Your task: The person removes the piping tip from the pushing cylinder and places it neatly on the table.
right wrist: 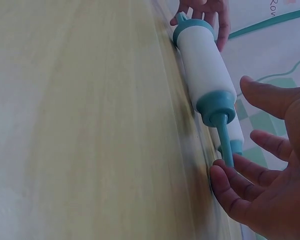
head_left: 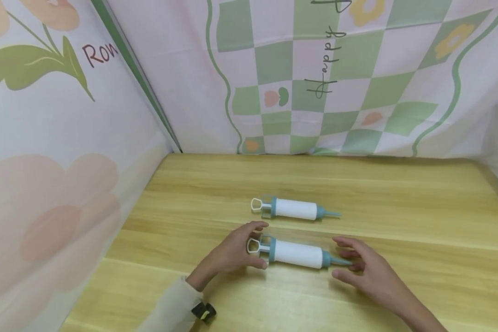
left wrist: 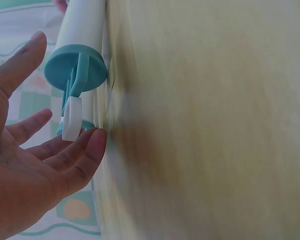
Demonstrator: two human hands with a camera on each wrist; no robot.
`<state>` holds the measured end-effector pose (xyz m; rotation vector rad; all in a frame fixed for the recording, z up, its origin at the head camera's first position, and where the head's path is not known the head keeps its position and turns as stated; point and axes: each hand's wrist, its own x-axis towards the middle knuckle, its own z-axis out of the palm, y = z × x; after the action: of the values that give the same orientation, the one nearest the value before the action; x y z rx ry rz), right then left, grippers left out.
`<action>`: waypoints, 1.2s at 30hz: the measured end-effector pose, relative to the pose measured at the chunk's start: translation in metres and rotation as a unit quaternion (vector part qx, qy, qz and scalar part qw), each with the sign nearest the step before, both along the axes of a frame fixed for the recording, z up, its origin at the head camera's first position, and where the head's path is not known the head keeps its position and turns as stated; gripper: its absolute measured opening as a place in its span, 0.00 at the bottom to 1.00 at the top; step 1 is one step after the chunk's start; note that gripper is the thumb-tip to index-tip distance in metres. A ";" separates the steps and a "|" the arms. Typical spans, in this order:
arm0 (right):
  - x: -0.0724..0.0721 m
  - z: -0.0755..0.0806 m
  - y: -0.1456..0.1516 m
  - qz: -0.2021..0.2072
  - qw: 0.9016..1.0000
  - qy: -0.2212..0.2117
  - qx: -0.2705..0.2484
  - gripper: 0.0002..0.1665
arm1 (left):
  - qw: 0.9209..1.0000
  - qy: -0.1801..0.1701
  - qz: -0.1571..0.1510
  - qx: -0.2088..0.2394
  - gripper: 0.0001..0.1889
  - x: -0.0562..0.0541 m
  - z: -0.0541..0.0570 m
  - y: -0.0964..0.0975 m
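Observation:
Two large plastic syringes with white barrels, teal end caps and teal nozzles lie side by side on the wooden table. The nearer syringe [head_left: 298,254] has its handle end at the left and its nozzle pointing right. My left hand [head_left: 237,249] curves loosely around its white pull handle [left wrist: 72,119], fingers spread and not gripping. Around the nozzle [right wrist: 224,135] my right hand [head_left: 369,269] is spread the same way, fingertips right by the tip. The farther syringe [head_left: 295,209] lies behind, parallel to it, untouched by either hand.
The wooden table [head_left: 182,193] runs back to a hanging cloth [head_left: 274,64] with a green checked print. Another flower-printed cloth [head_left: 66,133] stands along the left edge. A black band [head_left: 204,312] sits at the left sleeve's cuff.

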<state>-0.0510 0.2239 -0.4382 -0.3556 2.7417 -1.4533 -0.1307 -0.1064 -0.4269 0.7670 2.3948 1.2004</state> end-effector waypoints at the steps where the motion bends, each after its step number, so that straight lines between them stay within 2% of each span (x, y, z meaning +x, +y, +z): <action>1: 0.000 0.000 -0.001 0.001 1.000 -0.001 0.002 0.42 | 1.000 -0.001 0.000 0.000 0.48 0.000 0.000 0.000; 13: -0.004 0.000 -0.005 0.000 1.000 -0.007 0.023 0.42 | 1.000 -0.012 0.002 0.002 0.46 -0.001 -0.002 0.006; 22: -0.007 -0.002 -0.010 -0.002 1.000 -0.020 0.016 0.43 | 1.000 -0.014 0.004 0.003 0.47 -0.001 -0.007 0.006; 29: -0.009 -0.001 -0.016 -0.017 0.999 -0.039 0.031 0.44 | 1.000 -0.004 0.008 -0.005 0.45 -0.002 -0.010 0.008; 36: -0.009 -0.001 -0.021 -0.030 0.998 -0.042 0.040 0.41 | 1.000 0.005 0.009 0.000 0.44 -0.003 -0.014 0.010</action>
<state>-0.0604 0.2034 -0.4393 -0.2066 2.7570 -1.3337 -0.1339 -0.0959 -0.4409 0.7541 2.4151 1.2078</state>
